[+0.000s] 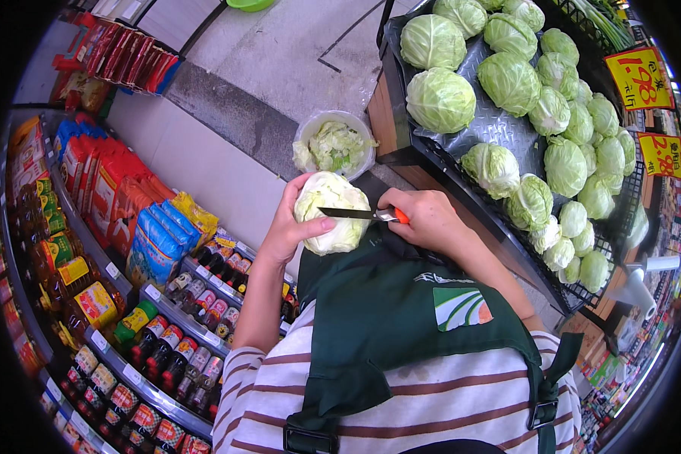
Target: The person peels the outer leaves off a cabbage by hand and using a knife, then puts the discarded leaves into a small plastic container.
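Observation:
A pale green cabbage [330,207] rests in my left hand [296,218], with the thumb across its lower front. My right hand [423,218] is closed round the orange handle of a knife [349,213]. The knife's dark blade lies across the face of the cabbage, its tip pointing left; whether it cuts in cannot be told. Just beyond the cabbage stands a round, whitish tub [369,142] holding loose cabbage leaves [336,146]. A dark green apron [374,318] covers my front.
At the right, a black display stand [397,102] bears many cabbages [509,84], with yellow price signs [640,78] behind. Curved shelves [125,363] at the left hold bottles, jars and bagged goods [162,238]. A green basin [251,3] shows at the top edge.

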Motion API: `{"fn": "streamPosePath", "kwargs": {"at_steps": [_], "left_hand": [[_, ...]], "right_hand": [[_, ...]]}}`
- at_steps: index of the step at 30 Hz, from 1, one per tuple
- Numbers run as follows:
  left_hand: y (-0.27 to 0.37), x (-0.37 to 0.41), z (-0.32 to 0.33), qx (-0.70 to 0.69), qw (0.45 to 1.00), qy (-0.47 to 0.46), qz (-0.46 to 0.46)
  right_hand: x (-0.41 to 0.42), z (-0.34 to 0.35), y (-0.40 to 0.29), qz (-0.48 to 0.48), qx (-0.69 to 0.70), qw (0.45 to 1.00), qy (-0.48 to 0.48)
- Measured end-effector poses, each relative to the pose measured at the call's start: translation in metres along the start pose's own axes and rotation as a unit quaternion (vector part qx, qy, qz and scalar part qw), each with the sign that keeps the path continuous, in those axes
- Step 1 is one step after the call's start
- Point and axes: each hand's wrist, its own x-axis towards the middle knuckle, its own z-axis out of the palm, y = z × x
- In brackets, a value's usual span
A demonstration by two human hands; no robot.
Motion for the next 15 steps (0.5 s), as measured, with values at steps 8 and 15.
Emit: {"fn": "streamPosePath", "kwargs": {"at_steps": [8, 15], "left_hand": [[-0.017, -0.001, 0.006, -0.026, 0.999, -0.016, 0.011], [-0.032, -0.007, -0.001, -0.051, 0.998, -0.003, -0.025]], "right_hand": [[0.018, 0.017, 0.033, -0.066, -0.06, 0.994, -0.066], [0.03, 0.038, 0.039, -0.053, -0.065, 0.996, -0.026]]}}
